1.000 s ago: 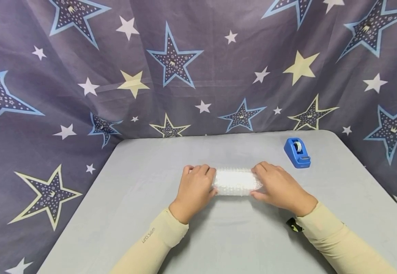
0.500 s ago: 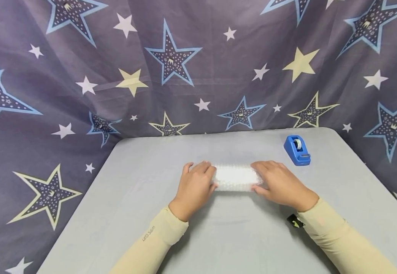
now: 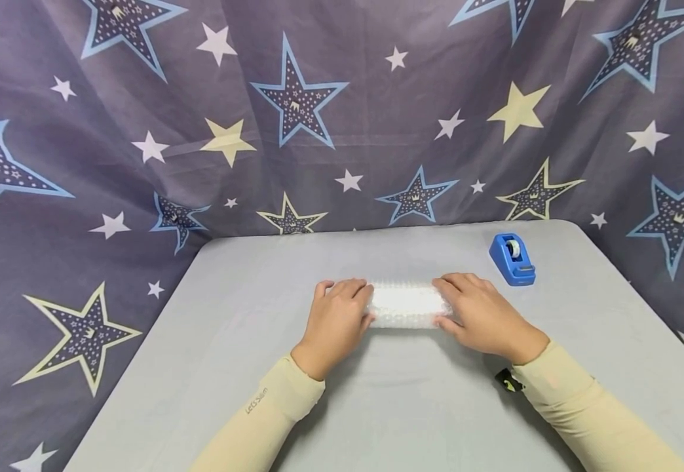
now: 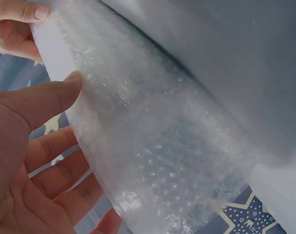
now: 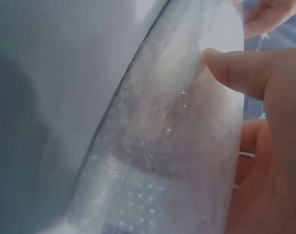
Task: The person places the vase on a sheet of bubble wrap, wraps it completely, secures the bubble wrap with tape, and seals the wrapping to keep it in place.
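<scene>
A white bundle in clear bubble wrap [image 3: 408,303] lies crosswise on the grey table, a plain white patch showing along its upper side. At its left end, my left hand [image 3: 337,318] grips it, thumb on the near side and fingers over the far side. My right hand [image 3: 480,314] holds the right end the same way. In the left wrist view, the left thumb [image 4: 60,97] presses on the bubbly film while the fingers lie along the other edge. The right wrist view shows the right thumb [image 5: 235,70] on the wrap, with the fingers partly hidden behind it.
A blue tape dispenser [image 3: 512,259] with a roll of tape stands at the back right of the table [image 3: 247,295]. Behind the table hangs a dark curtain [image 3: 365,131] printed with stars. A small black strap piece [image 3: 508,380] shows at the right cuff.
Both hands have moved the bundle slightly away from me, toward the back of the table, most of it in the first half second. The grips look the same, and the view has shifted a little.
</scene>
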A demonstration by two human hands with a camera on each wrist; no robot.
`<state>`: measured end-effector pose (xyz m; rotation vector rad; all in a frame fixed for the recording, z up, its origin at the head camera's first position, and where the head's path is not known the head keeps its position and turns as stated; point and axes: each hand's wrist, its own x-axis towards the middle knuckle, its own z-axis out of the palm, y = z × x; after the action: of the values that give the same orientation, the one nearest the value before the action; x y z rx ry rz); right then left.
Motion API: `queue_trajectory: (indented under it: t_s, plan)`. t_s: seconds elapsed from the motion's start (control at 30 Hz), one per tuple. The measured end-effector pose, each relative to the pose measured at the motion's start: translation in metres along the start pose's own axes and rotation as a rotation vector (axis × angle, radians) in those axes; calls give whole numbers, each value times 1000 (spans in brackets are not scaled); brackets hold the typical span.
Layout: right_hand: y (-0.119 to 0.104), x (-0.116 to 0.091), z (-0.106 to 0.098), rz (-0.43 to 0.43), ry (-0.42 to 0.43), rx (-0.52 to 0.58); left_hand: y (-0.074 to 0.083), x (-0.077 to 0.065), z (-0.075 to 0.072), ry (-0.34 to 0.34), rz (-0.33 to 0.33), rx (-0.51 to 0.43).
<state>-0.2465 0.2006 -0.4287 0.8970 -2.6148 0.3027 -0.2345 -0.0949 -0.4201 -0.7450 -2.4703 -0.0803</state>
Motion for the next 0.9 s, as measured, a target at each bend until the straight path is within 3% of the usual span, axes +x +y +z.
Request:
queue_trajectory:
  t_s: [0.33, 0.6, 0.9]
  plan:
    - [2, 0, 1, 29, -25, 25, -1, 0, 2, -14, 1, -15]
    - [6, 0, 1, 13, -18, 51, -1, 0, 3, -13, 49, 73]
    - [11, 0, -1, 39, -64, 96, -1, 2, 3, -21, 30, 58]
